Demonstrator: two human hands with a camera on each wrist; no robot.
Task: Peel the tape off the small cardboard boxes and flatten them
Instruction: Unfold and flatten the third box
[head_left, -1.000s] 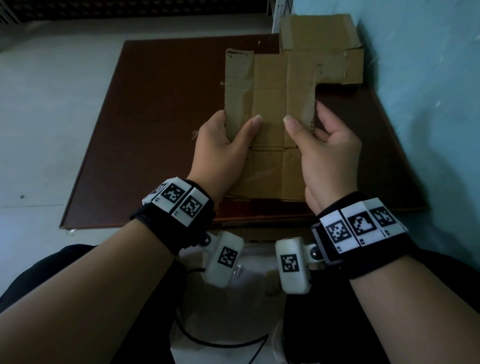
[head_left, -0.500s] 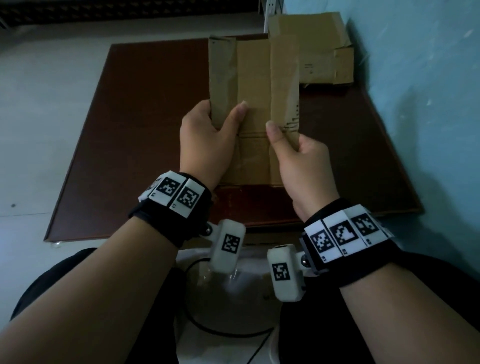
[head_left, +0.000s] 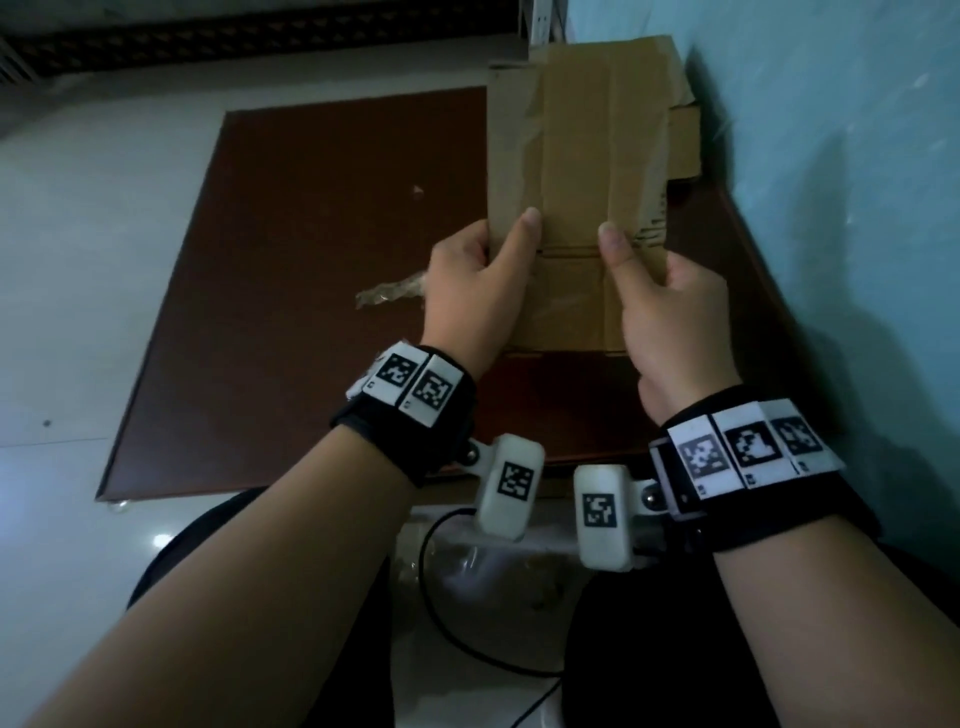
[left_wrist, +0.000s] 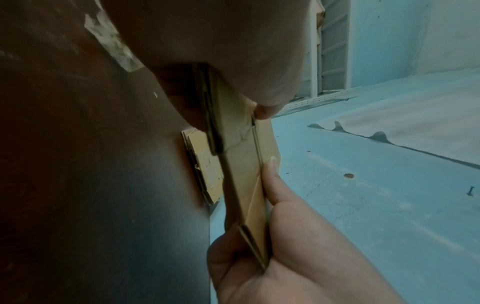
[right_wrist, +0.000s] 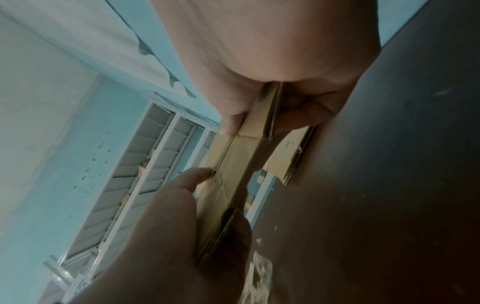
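Both forearms reach up from the bottom of the frame, wrists strapped with marker bands. The left hand (head_left: 475, 291) and right hand (head_left: 670, 317) hold a flattened cardboard box (head_left: 576, 171) above the dark brown worktop (head_left: 291, 270), in the upper centre of the head view. Each grip pinches a lower side edge of the box: thumbs lie flat on the near face pointing up, fingers curl behind. The box stands tilted away from the person. A second flattened box (head_left: 683, 140) lies behind it at the upper right, beside the blue wall (head_left: 831, 182). A crumpled strip of peeled tape (head_left: 389, 293) lies on the worktop, left of the left hand.
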